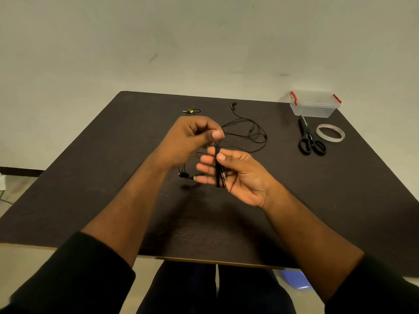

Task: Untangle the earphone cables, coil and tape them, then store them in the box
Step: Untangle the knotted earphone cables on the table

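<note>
Table (113, 177): dark, square, carries everything
Box (314, 104): clear, red clips, far right corner
Right hand (240, 175): palm up above the table, thumb pinning a folded bundle of black cable against the fingers
Left hand (192, 137): curled, pinching the same cable just above
Scissors (309, 138): black, near the box
Tape roll (330, 132): beside the scissors
Earphone cables (247, 132): loose loops beyond the hands
Plug (190, 111): yellow-marked, far side

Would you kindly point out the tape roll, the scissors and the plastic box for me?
tape roll (340, 136): head view, on its right rim.
scissors (306, 132): head view, near the blade pivot.
plastic box (314, 108): head view, on its front wall.
</note>
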